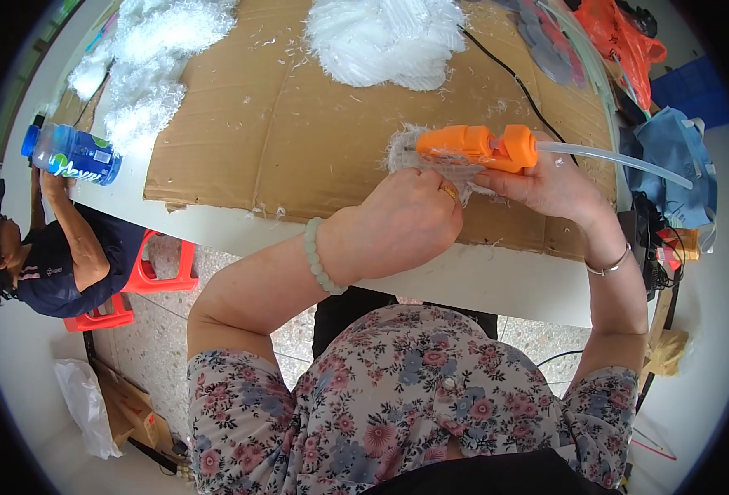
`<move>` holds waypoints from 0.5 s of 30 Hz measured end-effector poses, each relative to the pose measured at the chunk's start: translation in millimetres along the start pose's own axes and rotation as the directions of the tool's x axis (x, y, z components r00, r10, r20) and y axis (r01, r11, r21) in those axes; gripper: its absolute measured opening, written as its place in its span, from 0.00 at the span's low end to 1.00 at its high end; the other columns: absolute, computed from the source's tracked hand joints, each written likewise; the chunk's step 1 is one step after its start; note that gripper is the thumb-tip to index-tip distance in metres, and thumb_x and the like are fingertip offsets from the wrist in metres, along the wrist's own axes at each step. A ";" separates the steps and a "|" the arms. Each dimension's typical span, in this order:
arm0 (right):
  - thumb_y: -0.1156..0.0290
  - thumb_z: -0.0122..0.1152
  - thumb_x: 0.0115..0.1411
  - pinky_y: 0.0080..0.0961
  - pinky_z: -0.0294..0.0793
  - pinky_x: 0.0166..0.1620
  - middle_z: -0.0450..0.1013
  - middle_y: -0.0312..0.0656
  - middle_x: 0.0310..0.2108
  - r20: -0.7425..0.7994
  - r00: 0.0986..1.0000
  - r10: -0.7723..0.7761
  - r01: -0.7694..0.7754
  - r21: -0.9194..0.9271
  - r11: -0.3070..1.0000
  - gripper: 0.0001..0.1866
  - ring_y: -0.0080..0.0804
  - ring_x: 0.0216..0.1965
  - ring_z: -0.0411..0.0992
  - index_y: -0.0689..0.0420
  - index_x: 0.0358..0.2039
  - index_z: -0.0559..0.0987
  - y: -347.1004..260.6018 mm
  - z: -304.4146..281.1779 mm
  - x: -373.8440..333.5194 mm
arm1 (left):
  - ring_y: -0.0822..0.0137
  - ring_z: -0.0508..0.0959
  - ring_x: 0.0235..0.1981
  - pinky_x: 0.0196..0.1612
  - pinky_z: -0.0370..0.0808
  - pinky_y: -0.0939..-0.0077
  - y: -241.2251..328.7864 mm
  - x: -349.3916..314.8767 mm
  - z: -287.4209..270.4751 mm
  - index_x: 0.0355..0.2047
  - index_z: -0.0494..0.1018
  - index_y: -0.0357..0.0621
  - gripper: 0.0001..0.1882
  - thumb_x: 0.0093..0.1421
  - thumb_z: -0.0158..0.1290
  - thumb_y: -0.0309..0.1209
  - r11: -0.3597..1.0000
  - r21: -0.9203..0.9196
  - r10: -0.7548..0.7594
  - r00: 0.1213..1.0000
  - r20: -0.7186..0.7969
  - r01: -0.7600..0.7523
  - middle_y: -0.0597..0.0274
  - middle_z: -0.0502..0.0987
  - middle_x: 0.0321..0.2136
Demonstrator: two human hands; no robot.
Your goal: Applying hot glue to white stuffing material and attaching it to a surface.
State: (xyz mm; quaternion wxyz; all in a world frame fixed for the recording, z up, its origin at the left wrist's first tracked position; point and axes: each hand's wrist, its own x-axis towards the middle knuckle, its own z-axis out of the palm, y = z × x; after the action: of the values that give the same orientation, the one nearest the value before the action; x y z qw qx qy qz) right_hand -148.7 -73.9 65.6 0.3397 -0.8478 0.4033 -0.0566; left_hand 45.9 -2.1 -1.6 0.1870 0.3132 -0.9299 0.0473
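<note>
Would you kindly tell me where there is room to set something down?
The cardboard is mostly bare between the left fibre heap, the upper white bundle and left hand; crowding is around the orange glue gun in the right hand.

Small workshop — cardboard-covered worktable (298, 148), heaped white fibrous strands (385, 41), orange glue gun (472, 147), second person (80, 256) alongside

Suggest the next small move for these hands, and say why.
Perhaps a gentle squeeze of the orange glue gun: the right hand grasps it, a translucent stick extends from its back, and its nozzle appears over the white fibrous piece, where the left hand is curled at the near edge.
</note>
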 end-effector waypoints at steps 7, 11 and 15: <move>0.62 0.62 0.51 0.29 0.68 0.30 0.71 0.46 0.24 -0.029 0.997 -0.067 0.066 -0.048 0.997 0.15 0.40 0.25 0.69 0.61 0.33 0.73 2.5 1.5 1.3 | 0.64 0.73 0.26 0.27 0.71 0.74 -0.1 0.3 0.5 0.27 0.72 0.35 0.12 0.41 0.50 0.28 1.000 -0.001 -0.005 1.000 -0.007 0.005 0.58 0.71 0.21; 0.62 0.63 0.51 0.29 0.69 0.30 0.72 0.46 0.24 -0.071 0.997 -0.038 0.033 -0.070 0.997 0.15 0.40 0.25 0.69 0.60 0.32 0.73 2.6 1.1 0.0 | 0.64 0.73 0.26 0.27 0.72 0.74 0.6 0.9 -0.7 0.27 0.72 0.35 0.11 0.41 0.50 0.28 1.000 -0.009 -0.004 1.000 0.008 0.004 0.58 0.71 0.22; 0.62 0.63 0.51 0.28 0.69 0.30 0.72 0.46 0.24 -0.043 0.999 0.016 -0.017 -0.025 1.000 0.15 0.39 0.25 0.69 0.60 0.31 0.73 -3.5 -2.1 -0.6 | 0.65 0.73 0.25 0.25 0.71 0.74 1.1 1.5 1.9 0.21 0.72 0.38 0.08 0.39 0.51 0.28 1.000 -0.006 -0.001 0.999 -0.047 0.001 0.61 0.71 0.18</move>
State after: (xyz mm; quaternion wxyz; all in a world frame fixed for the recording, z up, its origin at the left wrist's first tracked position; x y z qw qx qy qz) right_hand -147.6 -73.0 69.6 0.3209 -0.8472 0.4180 -0.0668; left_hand 43.6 -2.5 -2.8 0.2096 0.3118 -0.9253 0.0520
